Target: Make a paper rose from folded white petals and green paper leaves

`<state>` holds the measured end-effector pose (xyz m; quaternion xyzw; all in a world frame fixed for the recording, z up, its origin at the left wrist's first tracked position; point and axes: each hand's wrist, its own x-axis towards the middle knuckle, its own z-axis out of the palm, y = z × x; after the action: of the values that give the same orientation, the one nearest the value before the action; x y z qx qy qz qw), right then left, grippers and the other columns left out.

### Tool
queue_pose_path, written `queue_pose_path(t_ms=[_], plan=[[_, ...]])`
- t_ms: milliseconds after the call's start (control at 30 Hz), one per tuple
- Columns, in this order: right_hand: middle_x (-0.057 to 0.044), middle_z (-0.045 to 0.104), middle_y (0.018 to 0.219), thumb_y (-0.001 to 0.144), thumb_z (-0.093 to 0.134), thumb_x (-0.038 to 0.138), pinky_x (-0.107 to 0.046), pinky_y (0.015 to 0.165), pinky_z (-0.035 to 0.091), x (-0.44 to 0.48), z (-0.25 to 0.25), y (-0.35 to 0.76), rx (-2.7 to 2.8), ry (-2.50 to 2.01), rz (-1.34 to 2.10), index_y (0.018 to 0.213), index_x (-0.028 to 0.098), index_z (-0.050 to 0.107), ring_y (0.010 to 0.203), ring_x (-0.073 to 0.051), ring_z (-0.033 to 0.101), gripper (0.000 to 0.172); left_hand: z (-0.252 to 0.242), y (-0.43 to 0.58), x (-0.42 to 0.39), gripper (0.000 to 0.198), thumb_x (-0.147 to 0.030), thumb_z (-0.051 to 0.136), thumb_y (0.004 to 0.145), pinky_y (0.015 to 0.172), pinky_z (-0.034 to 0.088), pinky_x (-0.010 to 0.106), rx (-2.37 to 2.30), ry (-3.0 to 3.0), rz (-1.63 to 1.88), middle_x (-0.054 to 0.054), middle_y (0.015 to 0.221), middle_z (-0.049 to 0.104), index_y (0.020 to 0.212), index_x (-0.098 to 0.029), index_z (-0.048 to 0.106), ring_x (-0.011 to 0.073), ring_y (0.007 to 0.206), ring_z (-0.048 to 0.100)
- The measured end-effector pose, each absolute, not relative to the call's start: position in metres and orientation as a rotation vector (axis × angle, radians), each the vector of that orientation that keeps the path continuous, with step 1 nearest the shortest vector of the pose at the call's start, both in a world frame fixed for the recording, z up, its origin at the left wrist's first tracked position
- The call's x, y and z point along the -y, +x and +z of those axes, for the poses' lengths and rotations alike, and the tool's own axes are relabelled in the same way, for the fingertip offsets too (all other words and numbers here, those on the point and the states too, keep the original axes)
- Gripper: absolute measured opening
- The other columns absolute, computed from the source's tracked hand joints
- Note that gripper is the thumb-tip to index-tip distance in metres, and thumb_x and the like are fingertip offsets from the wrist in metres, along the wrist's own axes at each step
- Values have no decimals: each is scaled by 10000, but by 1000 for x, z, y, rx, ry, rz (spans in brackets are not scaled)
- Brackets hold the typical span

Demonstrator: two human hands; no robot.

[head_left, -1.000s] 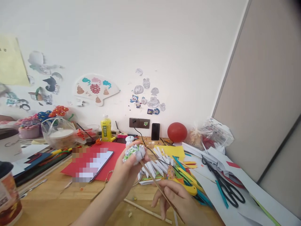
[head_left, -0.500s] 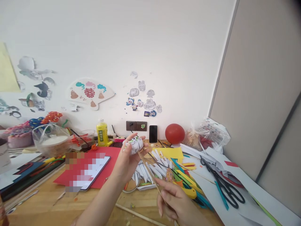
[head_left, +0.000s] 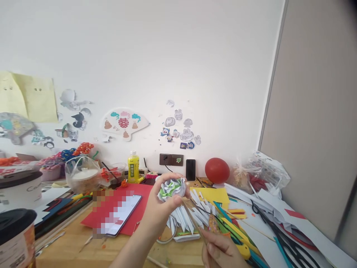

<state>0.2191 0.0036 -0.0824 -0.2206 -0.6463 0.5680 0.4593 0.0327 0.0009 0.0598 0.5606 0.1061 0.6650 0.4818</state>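
Observation:
My left hand point(head_left: 158, 208) is raised above the table with its fingers curled around a white and green paper flower point(head_left: 171, 188), whose ruffled folds face me. Lower down and to the right, my right hand point(head_left: 220, 247) pinches a thin wooden stick point(head_left: 194, 216). The stick slants up toward the underside of the flower; where its upper end meets the paper is hidden by my left hand. Behind both hands lies a pile of folded white paper strips point(head_left: 184, 219).
A phone point(head_left: 125, 216) lies on red paper point(head_left: 136, 203). Black scissors point(head_left: 281, 238) and a yellow-handled tool point(head_left: 243, 250) are at the right. Lidded cups point(head_left: 16, 238) stand at the left. Along the wall are a yellow bottle point(head_left: 133, 167), a phone point(head_left: 190, 170) and a red balloon point(head_left: 217, 170).
My view has turned left and up, bringing the cups into sight. My left hand has turned the paper flower so its green and white folds face me. The right hand still pinches the stick.

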Motion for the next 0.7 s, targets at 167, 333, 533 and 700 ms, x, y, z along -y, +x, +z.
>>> queue_pose_path(t_ms=[167,333,533,700], plan=[[8,555,598,832,531,589,-182,451,277,-5,-90,225,1668,-516,1372,1248,309,559,433,-53,351,503,58,34,1,349,-364,803,631,667,487,281,-254,1362,1633,-5,908,621,919,-265,634,143,699,639],[-7,592,688,857,511,558,-220,522,388,-3,-81,231,1750,-628,1196,1215,343,588,475,-76,433,424,58,33,4,330,-359,784,660,647,484,278,-216,1493,1620,6,956,582,937,-264,631,155,721,642],[-8,529,604,798,434,710,-234,507,380,2,-70,226,1828,-649,1218,1165,204,633,483,-100,430,657,62,30,7,291,-315,761,696,654,489,279,-191,1607,1602,7,984,538,952,-279,629,156,735,643],[5,528,608,774,505,687,-226,549,371,0,-61,222,1808,-686,1194,894,201,706,493,-86,355,539,65,32,19,355,-370,789,644,738,475,333,-176,1820,1557,37,983,552,962,-290,654,214,858,604]])
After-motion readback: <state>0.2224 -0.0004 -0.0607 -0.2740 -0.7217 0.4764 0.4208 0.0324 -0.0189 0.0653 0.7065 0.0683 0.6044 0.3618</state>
